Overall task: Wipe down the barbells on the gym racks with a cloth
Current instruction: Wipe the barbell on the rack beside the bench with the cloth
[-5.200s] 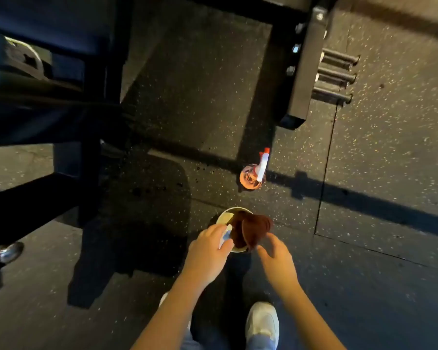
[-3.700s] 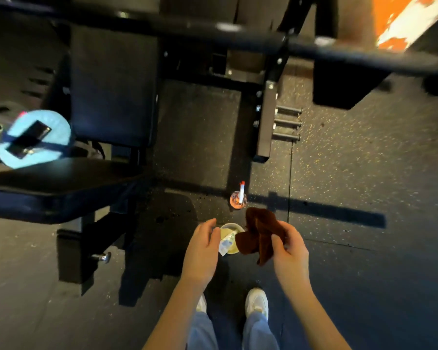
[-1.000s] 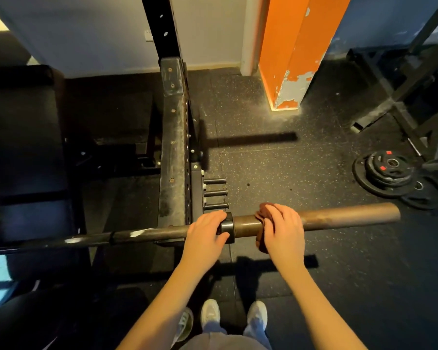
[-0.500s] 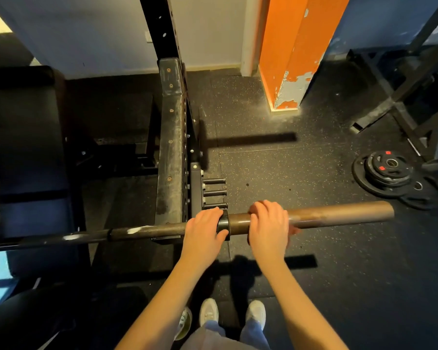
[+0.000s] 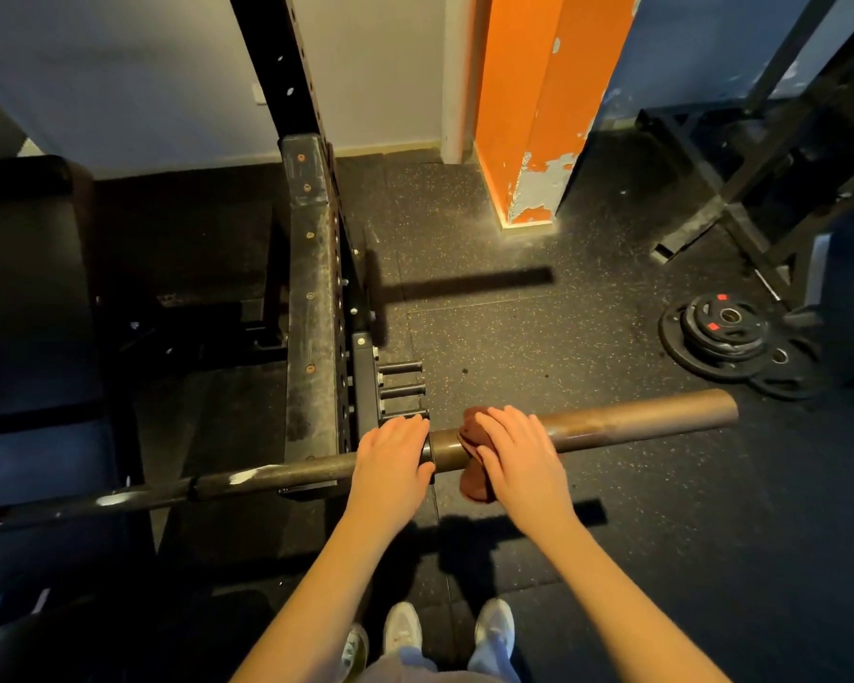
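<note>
1 barbell [image 5: 637,416], 1 cloth [image 5: 473,483] | left hand [image 5: 390,460]: fingers curled round barbell | right hand [image 5: 518,456]: fingers clasp cloth onto barbell | 3 pegs [image 5: 403,390] just beyond left fingers

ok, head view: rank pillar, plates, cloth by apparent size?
1. pillar
2. plates
3. cloth: smallest as seen, but the right hand covers much of it, so its full extent is unsure.

Place: gym.
Rack: steel upright [image 5: 311,288] is seen at 10 o'clock.
Plates: weight plates [image 5: 725,332] are stacked at 3 o'clock.
Floor: speckled rubber [image 5: 538,337].
</note>
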A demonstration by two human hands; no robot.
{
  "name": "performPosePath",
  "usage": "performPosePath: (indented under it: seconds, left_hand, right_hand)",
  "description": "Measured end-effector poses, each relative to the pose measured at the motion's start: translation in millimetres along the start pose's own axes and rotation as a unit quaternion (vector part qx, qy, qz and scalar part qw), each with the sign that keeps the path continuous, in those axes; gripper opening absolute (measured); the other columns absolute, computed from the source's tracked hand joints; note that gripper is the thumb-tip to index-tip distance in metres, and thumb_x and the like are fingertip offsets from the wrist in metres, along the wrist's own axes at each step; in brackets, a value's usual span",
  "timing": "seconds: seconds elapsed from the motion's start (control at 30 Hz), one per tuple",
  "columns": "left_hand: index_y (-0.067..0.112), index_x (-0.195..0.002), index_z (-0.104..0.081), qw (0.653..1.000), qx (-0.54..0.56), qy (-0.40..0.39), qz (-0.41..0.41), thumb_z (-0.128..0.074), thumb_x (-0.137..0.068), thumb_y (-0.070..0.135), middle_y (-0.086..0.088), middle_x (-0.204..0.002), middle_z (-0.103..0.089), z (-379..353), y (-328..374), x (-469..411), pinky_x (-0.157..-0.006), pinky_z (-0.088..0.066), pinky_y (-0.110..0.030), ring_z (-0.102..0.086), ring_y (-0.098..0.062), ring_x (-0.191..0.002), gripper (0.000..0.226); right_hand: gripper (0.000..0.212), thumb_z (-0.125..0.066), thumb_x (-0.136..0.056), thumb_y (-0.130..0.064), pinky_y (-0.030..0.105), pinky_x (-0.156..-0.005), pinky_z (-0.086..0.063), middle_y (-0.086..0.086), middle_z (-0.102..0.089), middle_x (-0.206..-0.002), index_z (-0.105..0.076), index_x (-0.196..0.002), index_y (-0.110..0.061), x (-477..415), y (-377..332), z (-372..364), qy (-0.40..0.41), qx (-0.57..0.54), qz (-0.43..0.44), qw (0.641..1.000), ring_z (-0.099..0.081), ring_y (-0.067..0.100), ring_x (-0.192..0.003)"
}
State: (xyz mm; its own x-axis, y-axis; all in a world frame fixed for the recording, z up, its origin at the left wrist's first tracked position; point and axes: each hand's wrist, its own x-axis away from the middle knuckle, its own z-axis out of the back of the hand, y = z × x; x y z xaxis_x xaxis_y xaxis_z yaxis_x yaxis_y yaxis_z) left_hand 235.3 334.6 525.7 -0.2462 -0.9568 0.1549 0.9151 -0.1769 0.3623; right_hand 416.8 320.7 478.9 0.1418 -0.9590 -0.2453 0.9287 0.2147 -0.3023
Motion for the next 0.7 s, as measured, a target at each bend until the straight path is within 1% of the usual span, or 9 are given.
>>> performPosePath:
  seconds: [0.07,0.17,0.2,0.3,0.37,0.5,0.57,0.63,0.7]
  left_hand:
    - [0.025,-0.126,-0.047,1.000,-0.007,0.001,-0.024,-0.059,-0.092,0.030,0.009,-0.124,-0.051,-0.1,4.6,-1.0,-0.107,-0.030,-0.031,-0.046,-0.013,-0.119,0.037]
    - [0.022,-0.139,-0.042,0.999,-0.016,-0.007,-0.031,-0.053,-0.096,0.031,0.005,-0.143,-0.043,-2.1,11.8,-1.2,-0.114,-0.020,-0.032,-0.036,-0.015,-0.133,0.045]
    - [0.021,-0.143,-0.039,0.999,-0.022,-0.012,-0.028,-0.050,-0.098,0.032,0.004,-0.150,-0.036,-4.0,13.1,-0.3,-0.117,-0.014,-0.032,-0.030,-0.015,-0.138,0.048]
    - [0.022,-0.148,-0.033,0.999,-0.031,-0.009,-0.015,-0.046,-0.100,0.030,0.002,-0.158,-0.023,-8.7,14.3,3.6,-0.115,0.006,-0.028,-0.017,-0.014,-0.146,0.051]
    - [0.021,-0.149,-0.030,1.000,-0.027,-0.004,-0.014,-0.045,-0.100,0.028,0.002,-0.159,-0.020,-10.2,14.4,6.4,-0.110,0.011,-0.026,-0.013,-0.014,-0.147,0.052]
    - [0.021,-0.151,-0.027,0.999,-0.030,-0.007,-0.018,-0.045,-0.100,0.029,0.003,-0.160,-0.017,-9.8,14.2,7.4,-0.111,0.010,-0.026,-0.011,-0.013,-0.147,0.054]
    - [0.021,-0.151,-0.027,0.999,-0.035,-0.008,-0.016,-0.044,-0.100,0.030,0.002,-0.160,-0.018,-9.1,16.2,6.5,-0.111,0.009,-0.027,-0.012,-0.014,-0.147,0.054]
    - [0.021,-0.150,-0.029,0.999,-0.043,-0.005,-0.012,-0.044,-0.100,0.031,0.002,-0.159,-0.020,-7.9,19.9,5.4,-0.114,0.007,-0.029,-0.014,-0.015,-0.147,0.053]
    - [0.020,-0.150,-0.028,0.998,-0.052,-0.011,-0.013,-0.042,-0.101,0.032,0.001,-0.160,-0.019,-7.0,23.0,4.0,-0.117,0.004,-0.031,-0.013,-0.016,-0.147,0.053]
  right_hand:
    - [0.034,-0.046,-0.090,-0.028,0.046,-0.104,-0.037,0.002,-0.063,-0.115,-0.065,-0.115,-0.014,-1.3,22.4,6.1,0.021,0.036,-0.030,0.999,-0.055,0.028,-0.114]
    - [0.024,-0.057,-0.088,-0.020,0.044,-0.094,-0.043,0.003,-0.063,-0.110,-0.069,-0.108,-0.015,-6.5,15.7,9.6,0.059,-0.005,-0.170,0.984,-0.056,0.027,-0.104]
    - [0.023,-0.059,-0.087,-0.019,0.043,-0.092,-0.046,0.002,-0.063,-0.110,-0.069,-0.108,-0.016,-6.6,3.7,7.8,0.061,-0.014,-0.171,0.983,-0.057,0.025,-0.103]
    - [0.030,-0.064,-0.083,-0.021,0.045,-0.096,-0.048,0.000,-0.066,-0.112,-0.069,-0.113,-0.017,4.9,-8.1,1.7,0.032,-0.012,-0.026,0.999,-0.060,0.022,-0.104]
    - [0.036,-0.073,-0.079,-0.018,0.045,-0.101,-0.044,-0.001,-0.066,-0.112,-0.069,-0.115,-0.018,4.6,14.5,9.7,0.025,0.005,0.019,0.999,-0.061,0.022,-0.104]
    - [0.035,-0.044,-0.090,-0.027,0.045,-0.101,-0.039,0.000,-0.065,-0.112,-0.068,-0.114,-0.017,5.5,48.5,23.6,0.057,0.016,-0.111,0.992,-0.058,0.025,-0.105]
    - [0.031,-0.047,-0.091,-0.023,0.046,-0.103,-0.040,0.000,-0.062,-0.118,-0.065,-0.116,-0.016,2.5,30.2,17.7,0.050,-0.012,-0.181,0.982,-0.054,0.024,-0.113]
    - [0.026,-0.060,-0.088,-0.014,0.046,-0.103,-0.043,0.001,-0.063,-0.117,-0.066,-0.113,-0.014,2.9,5.1,8.0,0.042,-0.026,-0.155,0.987,-0.056,0.025,-0.114]
    - [0.028,-0.066,-0.083,-0.011,0.045,-0.099,-0.047,0.003,-0.066,-0.117,-0.069,-0.112,-0.013,4.3,1.5,7.3,0.037,-0.035,-0.062,0.997,-0.059,0.026,-0.111]
